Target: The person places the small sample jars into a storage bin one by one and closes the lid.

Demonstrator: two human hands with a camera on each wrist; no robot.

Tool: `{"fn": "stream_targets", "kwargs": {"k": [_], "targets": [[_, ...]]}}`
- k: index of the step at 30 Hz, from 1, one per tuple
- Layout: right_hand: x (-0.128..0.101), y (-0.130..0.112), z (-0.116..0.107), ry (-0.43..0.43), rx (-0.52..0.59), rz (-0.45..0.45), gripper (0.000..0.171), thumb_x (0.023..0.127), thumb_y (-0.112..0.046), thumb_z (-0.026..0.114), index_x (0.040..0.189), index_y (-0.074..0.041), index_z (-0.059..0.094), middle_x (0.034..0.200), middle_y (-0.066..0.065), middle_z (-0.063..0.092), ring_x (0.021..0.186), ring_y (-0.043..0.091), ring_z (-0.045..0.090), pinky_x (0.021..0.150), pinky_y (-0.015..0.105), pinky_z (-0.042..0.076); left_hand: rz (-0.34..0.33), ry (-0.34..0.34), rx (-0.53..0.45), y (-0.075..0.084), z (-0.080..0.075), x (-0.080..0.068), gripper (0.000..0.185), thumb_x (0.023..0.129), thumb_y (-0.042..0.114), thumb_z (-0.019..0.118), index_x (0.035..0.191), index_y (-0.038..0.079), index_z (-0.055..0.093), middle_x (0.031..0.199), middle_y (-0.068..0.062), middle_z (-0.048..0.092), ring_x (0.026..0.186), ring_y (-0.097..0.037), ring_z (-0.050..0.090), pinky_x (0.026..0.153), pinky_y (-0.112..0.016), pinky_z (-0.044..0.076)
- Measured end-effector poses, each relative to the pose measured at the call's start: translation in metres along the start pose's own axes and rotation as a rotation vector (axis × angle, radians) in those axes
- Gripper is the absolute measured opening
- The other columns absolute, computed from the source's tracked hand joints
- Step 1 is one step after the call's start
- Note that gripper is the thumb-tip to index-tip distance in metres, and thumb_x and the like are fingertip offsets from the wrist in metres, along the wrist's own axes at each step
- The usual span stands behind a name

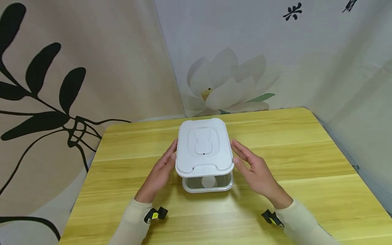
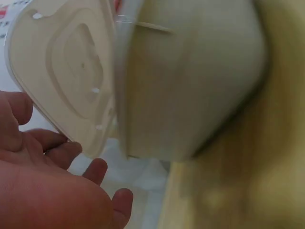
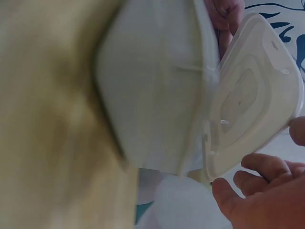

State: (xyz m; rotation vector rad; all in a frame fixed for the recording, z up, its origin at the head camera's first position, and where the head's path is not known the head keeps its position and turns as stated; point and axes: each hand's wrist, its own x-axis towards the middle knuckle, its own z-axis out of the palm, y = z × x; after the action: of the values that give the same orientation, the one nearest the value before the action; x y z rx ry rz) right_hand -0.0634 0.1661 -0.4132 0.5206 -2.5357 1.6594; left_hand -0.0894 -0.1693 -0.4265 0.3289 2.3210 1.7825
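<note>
A white rectangular lid (image 1: 203,146) with a raised oval panel tilts over a translucent plastic box (image 1: 186,185), its near edge lifted off the rim. In both wrist views the lid's underside (image 2: 66,62) faces the box wall (image 3: 147,86) at an angle. My left hand (image 1: 159,173) holds the lid's left edge, thumb and fingertips at the border. On the opposite edge, my right hand (image 1: 257,172) holds it the same way, with thumb and fingers (image 3: 259,167) along the rim. A pale round shape (image 1: 209,182) shows in the box below the lid.
The box stands on a yellow wood-grain table (image 1: 291,146) with rounded corners. Behind it hang printed curtains (image 1: 128,61) with dark leaves and a pale flower. A small camera (image 1: 157,214) is strapped to the left wrist, another (image 1: 271,217) to the right.
</note>
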Motion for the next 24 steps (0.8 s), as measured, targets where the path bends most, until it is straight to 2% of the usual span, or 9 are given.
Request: {"fn": "stream_targets", "kwargs": {"k": [4, 12, 14, 16, 20, 24], "targets": [[-0.012, 0.014, 0.008, -0.014, -0.061, -0.011, 0.061, 0.110, -0.020, 0.059, 0.165, -0.010, 0.035, 0.162, 0.010, 0.049, 0.150, 0.030, 0.046, 0.116, 0.007, 0.026, 0.025, -0.038, 0.059, -0.013, 0.004, -0.004, 0.057, 0.117, 0.040, 0.026, 0.171, 0.030, 0.014, 0.178, 0.008, 0.009, 0.166, -0.025, 0.000, 0.130, -0.064, 0.001], [-0.027, 0.031, 0.019, -0.063, -0.090, 0.006, 0.061, 0.111, -0.018, 0.055, 0.166, -0.009, 0.032, 0.164, 0.015, 0.045, 0.151, 0.030, 0.044, 0.117, 0.007, 0.024, 0.023, -0.041, 0.140, -0.030, 0.017, -0.013, 0.058, 0.117, 0.040, 0.019, 0.171, 0.024, 0.008, 0.180, 0.000, 0.006, 0.165, -0.033, 0.001, 0.129, -0.065, 0.004], [-0.030, 0.032, 0.021, -0.075, -0.092, 0.027, 0.061, 0.112, -0.022, 0.054, 0.167, -0.013, 0.031, 0.165, 0.014, 0.043, 0.150, 0.030, 0.045, 0.120, 0.016, 0.027, 0.032, -0.035, 0.157, -0.032, 0.019, -0.014, 0.058, 0.117, 0.039, 0.021, 0.171, 0.022, 0.008, 0.180, -0.003, 0.006, 0.165, -0.035, 0.002, 0.129, -0.067, 0.005], [-0.031, 0.032, 0.022, -0.085, -0.088, 0.047, 0.062, 0.111, -0.025, 0.055, 0.168, -0.017, 0.030, 0.166, 0.012, 0.042, 0.150, 0.031, 0.046, 0.122, 0.029, 0.033, 0.035, -0.031, 0.163, -0.034, 0.022, -0.016, 0.059, 0.117, 0.038, 0.023, 0.171, 0.021, 0.008, 0.180, -0.004, 0.006, 0.165, -0.036, 0.002, 0.129, -0.067, 0.005], [-0.034, 0.032, 0.023, -0.090, -0.094, 0.073, 0.066, 0.109, -0.031, 0.060, 0.168, -0.021, 0.031, 0.169, 0.008, 0.039, 0.144, 0.040, 0.052, 0.117, 0.057, 0.041, 0.034, -0.036, 0.157, -0.036, 0.025, -0.017, 0.061, 0.117, 0.037, 0.030, 0.172, 0.021, 0.007, 0.180, -0.001, 0.004, 0.165, -0.035, 0.001, 0.129, -0.065, 0.006], [-0.035, 0.033, 0.024, -0.083, -0.115, 0.085, 0.067, 0.108, -0.032, 0.063, 0.167, -0.020, 0.034, 0.169, 0.008, 0.039, 0.137, 0.048, 0.058, 0.110, 0.063, 0.048, 0.037, -0.045, 0.155, -0.036, 0.027, -0.017, 0.064, 0.116, 0.037, 0.034, 0.172, 0.021, 0.007, 0.179, 0.003, 0.004, 0.166, -0.032, 0.000, 0.130, -0.062, 0.007]]}}
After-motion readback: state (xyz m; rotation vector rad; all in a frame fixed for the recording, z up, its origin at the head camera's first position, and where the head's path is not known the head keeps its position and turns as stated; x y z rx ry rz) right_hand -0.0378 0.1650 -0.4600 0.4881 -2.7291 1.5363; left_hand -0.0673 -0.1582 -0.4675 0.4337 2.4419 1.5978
